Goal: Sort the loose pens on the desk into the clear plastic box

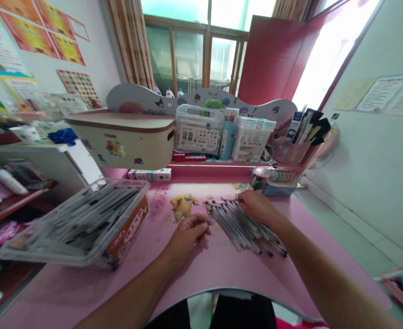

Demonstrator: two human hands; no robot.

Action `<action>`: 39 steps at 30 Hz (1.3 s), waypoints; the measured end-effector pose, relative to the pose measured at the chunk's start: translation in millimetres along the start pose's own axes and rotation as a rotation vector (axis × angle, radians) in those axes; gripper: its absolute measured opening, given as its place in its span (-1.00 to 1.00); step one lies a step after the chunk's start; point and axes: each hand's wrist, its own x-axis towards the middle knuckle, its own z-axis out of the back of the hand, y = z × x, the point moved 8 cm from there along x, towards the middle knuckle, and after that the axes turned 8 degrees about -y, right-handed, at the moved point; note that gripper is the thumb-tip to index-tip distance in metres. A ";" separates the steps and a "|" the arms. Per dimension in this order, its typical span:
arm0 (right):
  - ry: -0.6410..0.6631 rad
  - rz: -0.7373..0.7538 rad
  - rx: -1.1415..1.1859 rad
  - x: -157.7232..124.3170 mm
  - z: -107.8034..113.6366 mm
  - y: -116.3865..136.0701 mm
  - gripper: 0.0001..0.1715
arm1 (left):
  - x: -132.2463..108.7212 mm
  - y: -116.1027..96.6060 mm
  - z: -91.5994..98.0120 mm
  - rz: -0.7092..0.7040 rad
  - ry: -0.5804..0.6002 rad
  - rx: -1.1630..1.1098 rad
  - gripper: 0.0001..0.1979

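Note:
A bundle of slim clear pens point(237, 226) with dark ends lies slantwise on the pink desk. My right hand point(258, 206) is over the upper right of the bundle, its fingers curled down and closed at the pens' far ends. The fingertips are partly hidden. To the left of the bundle, my left hand point(192, 228) rests on the desk, loosely curled and with nothing visible in it. Further left stands a clear plastic box point(129, 233) with an orange label, heaped with many similar pens point(94, 210).
The pink desk point(174, 283) has a curved front edge and a printed bear. Behind it, a shelf carries a cream storage bin point(126, 141), a clear marker case point(198, 132), a blue pencil holder point(227, 139) and a marker box point(251, 141). A small jar point(259, 178) stands at the back right.

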 end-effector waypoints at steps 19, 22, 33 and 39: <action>-0.008 -0.146 0.115 -4.1 -26.8 -20.3 -0.73 | 1.3 5.8 -1.6 0.025 0.009 -0.018 -0.81; -0.062 -0.151 0.160 -3.2 -16.3 -23.5 -0.73 | 0.9 4.3 -2.1 0.025 0.016 -0.034 -0.81; -0.212 0.133 0.852 -26.9 16.4 97.9 -0.89 | 4.2 5.8 -7.3 -0.027 0.073 -0.215 -0.60; -0.173 0.051 1.019 -21.6 -5.6 102.0 -0.85 | 13.0 -7.2 25.3 -0.085 -0.204 -0.245 -0.63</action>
